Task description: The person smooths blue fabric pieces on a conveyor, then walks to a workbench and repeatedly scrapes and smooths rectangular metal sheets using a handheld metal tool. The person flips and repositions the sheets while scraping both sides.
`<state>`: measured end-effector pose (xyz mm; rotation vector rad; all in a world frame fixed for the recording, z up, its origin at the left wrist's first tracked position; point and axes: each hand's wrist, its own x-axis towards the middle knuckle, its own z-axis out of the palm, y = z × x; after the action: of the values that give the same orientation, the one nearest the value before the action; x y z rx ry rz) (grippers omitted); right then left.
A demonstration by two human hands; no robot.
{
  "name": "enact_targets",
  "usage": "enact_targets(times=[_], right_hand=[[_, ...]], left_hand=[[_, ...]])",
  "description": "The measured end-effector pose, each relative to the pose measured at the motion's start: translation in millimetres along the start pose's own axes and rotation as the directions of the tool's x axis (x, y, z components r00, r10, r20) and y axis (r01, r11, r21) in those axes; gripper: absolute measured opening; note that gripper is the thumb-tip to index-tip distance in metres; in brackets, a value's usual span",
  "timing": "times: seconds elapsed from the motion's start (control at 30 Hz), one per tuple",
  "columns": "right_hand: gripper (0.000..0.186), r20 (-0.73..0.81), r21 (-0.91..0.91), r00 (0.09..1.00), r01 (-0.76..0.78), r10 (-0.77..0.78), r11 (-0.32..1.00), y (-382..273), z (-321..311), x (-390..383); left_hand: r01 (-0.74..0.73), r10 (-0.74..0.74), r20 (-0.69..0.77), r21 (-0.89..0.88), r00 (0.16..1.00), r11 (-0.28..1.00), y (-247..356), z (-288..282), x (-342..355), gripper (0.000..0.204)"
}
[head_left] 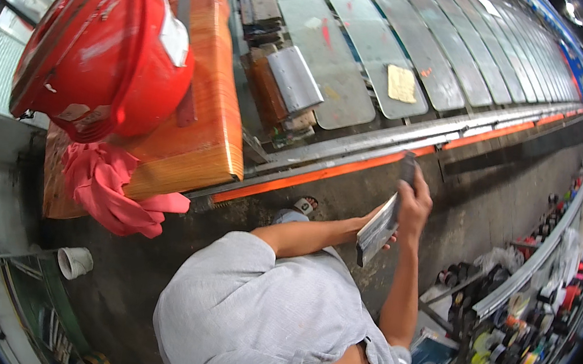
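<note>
Before my body, above the floor, my left hand [382,220] is closed around a flat grey board [378,229] with a dark lower edge, squeegee-like in shape. The board is tilted and hides most of that hand; some fingertips show at its right side. Close to the board's upper end, my right hand [415,205] is closed around a narrow dark block [408,166] that points up toward the long table. The block is slightly blurred, and its exact kind cannot be made out. Whether it touches the board is unclear.
Beyond my hands runs a long table [346,109] of grey panels with a metal and orange edge. At left, a red bucket [151,58] and pink cloth [108,183] rest on a wooden-topped bench [212,123]. A rack of containers [504,336] stands right; a white bucket [75,262] lies lower left.
</note>
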<state>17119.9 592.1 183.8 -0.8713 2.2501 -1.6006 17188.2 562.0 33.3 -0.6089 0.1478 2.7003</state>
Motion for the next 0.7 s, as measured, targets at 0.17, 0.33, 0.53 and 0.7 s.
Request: enact_targets(times=[0.17,0.33,0.53,0.7], right_hand=[[0.055,0.361,-0.191,0.869,0.424,-0.338,0.885,-59,149,70],[0.058,0.447,-0.405,0.807,0.568,-0.387,0.716,-69,244,107],[0.057,0.451,-0.396,0.814,0.551,-0.367,0.735,-56,210,92],[0.052,-0.112,-0.391,0.945,0.243,-0.308,0.888,24,51,47]], left_hand=[[-0.146,0.146,-0.019,-0.009,0.989,0.989,22,-10,-6,0.052],[-0.232,0.232,-0.014,-0.033,0.973,0.972,46,-11,-14,0.053],[-0.307,0.307,-0.008,-0.043,0.952,0.951,64,-15,-16,0.054],[-0.366,0.366,0.018,-0.002,0.93,0.931,69,-15,-3,0.055]])
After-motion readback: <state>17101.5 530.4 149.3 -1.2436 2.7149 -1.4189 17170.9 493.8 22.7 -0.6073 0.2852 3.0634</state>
